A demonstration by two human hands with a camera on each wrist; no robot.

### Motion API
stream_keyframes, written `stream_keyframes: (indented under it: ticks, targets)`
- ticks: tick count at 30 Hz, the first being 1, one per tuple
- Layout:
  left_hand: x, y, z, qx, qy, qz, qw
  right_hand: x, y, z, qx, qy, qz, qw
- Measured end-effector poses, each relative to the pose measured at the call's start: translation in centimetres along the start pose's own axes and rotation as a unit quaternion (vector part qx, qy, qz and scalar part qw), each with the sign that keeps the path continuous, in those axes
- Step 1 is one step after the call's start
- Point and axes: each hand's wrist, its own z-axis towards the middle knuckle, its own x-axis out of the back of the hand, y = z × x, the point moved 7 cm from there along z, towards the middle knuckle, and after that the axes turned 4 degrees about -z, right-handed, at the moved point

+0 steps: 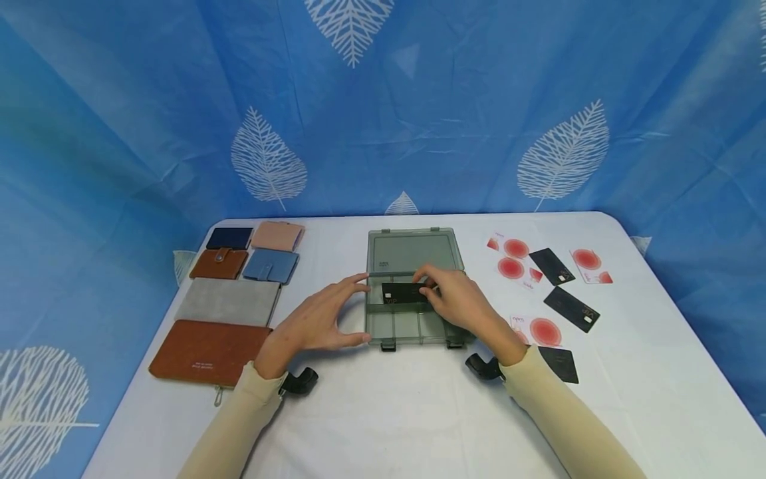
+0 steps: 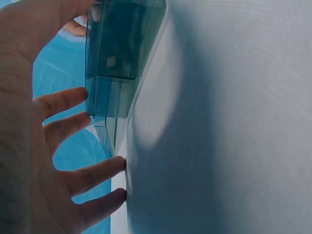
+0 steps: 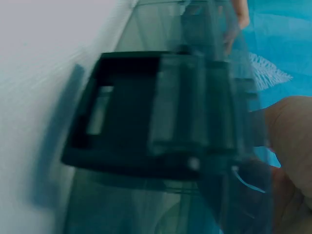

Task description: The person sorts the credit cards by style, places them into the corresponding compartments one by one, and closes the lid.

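A green translucent plastic box lies in the middle of the table with its lid folded back. Inside its rear compartment is a black card marked VIP. My right hand reaches over the box's right side and pinches the card's right end between thumb and fingers. On the left side my left hand spreads its fingers and thumb against the box's edge. The left wrist view shows the fingertips touching the box wall. A black latch fills the middle of the blurred right wrist view.
Several black cards and white cards with red circles lie scattered on the right. To the left are a brown pouch, a grey wallet, a blue wallet, a brown card holder, a pink one and a dark one.
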Motion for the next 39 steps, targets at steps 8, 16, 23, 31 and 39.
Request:
stream_keyframes:
  ticks: [8,16,23,31,39]
  targets:
    - [-0.1,0.0,-0.1,0.001,0.0,0.014,0.9999,-0.8,-0.5,-0.1,0.003,0.006,-0.025,1.0]
    - [0.0,0.0,-0.1,-0.004,0.008,0.016,0.9998,-2.0,-1.2,-0.1,0.01,-0.028,-0.049,0.998]
    - [-0.1,0.0,-0.1,-0.002,0.011,0.013,0.9998,-2.9,-1.3,-0.3,0.017,-0.07,-0.061,0.996]
    - [-0.2,-0.1,-0.2,-0.004,0.013,0.014,0.9998,-3.4,-1.1,-0.4,0.008,-0.079,-0.062,0.995]
    - [-0.2,-0.2,-0.1,0.001,0.014,0.02,0.9997,-2.5,-0.9,-0.4,0.015,-0.082,-0.054,0.995]
